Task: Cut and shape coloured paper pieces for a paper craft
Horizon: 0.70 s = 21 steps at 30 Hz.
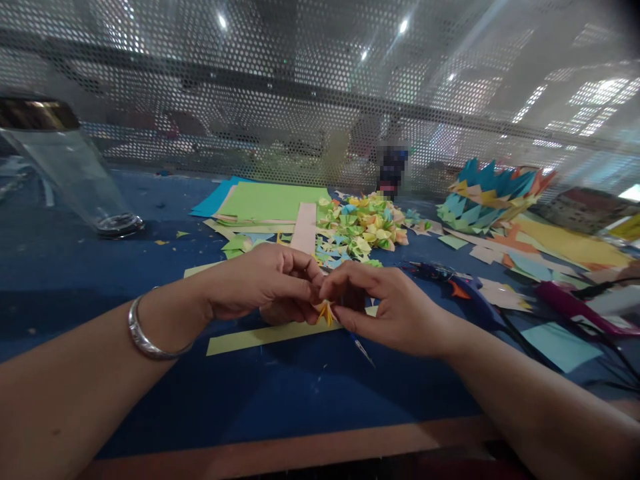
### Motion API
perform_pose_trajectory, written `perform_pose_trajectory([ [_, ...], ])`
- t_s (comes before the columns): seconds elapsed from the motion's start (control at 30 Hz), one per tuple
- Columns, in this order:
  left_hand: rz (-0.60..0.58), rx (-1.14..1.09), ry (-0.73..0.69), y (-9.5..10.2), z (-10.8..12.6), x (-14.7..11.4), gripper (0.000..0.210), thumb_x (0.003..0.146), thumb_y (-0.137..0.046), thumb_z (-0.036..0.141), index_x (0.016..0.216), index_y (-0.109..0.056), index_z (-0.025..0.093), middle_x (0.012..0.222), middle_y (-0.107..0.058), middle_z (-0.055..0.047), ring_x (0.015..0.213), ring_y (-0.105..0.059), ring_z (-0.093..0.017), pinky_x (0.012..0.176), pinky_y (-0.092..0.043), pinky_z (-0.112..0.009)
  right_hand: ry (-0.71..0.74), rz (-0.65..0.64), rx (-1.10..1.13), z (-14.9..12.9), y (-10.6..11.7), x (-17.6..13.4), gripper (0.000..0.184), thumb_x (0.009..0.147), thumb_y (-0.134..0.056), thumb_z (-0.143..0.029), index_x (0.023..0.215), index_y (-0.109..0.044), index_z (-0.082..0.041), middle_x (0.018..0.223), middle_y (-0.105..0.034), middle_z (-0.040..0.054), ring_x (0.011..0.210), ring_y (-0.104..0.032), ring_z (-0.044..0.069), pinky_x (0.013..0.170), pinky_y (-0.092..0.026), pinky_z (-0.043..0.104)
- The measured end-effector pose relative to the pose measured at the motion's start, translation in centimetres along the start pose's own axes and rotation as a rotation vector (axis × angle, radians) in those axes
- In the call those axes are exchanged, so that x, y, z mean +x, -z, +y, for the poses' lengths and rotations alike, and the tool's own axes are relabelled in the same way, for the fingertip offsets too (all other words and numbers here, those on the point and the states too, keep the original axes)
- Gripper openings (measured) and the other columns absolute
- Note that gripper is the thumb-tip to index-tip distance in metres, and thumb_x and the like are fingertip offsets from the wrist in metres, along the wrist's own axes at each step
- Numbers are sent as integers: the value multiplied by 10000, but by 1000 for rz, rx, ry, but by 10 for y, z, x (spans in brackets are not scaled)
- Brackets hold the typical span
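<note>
Over a yellowish strip (250,341), both hands (267,283) (393,303) pinch folded paper (326,313) — small and yellow.

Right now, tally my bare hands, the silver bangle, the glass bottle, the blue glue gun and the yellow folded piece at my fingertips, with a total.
Hands: 2, left hand and right hand
Silver bangle: 1
Glass bottle: 1
Blue glue gun: 1
Yellow folded piece: 1
Total: 6
</note>
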<state>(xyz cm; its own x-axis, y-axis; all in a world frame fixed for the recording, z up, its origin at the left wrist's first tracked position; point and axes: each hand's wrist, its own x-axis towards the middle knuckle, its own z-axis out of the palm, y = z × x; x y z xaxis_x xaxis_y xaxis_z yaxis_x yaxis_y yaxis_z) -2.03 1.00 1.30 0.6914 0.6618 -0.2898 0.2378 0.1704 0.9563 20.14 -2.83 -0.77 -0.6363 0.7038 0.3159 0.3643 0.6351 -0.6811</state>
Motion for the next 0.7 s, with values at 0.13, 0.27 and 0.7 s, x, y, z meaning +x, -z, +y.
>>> perform_pose_trajectory([
  [0.13,40,-5,1,-3,3,-1,78,838,-708,207,859,-645,166,732,-726,-20,618,-679,-96,592,-514,-175,-34,-1,1,-2,0,0,192,867,-590,-122,1045,-592,-196,800,-594,-21,637,-559,91,594,-451,235],
  [0.27,67,-28,3,-7,4,-1,93,851,-698,231,889,-636,173,702,-720,-15,583,-664,-95,575,-509,-177,-38,11,12,-2,-1,0,178,858,-592,-124,1023,-607,-189,795,-604,-16,633,-558,90,584,-453,232],
  [0.7,537,473,-595,-14,6,-8,116,864,-698,296,905,-680,189,843,-679,-24,761,-631,-142,650,-509,-246,-137,394,-17,3,3,5,108,829,-676,-169,928,-633,-174,740,-651,-9,602,-569,94,527,-446,217],
])
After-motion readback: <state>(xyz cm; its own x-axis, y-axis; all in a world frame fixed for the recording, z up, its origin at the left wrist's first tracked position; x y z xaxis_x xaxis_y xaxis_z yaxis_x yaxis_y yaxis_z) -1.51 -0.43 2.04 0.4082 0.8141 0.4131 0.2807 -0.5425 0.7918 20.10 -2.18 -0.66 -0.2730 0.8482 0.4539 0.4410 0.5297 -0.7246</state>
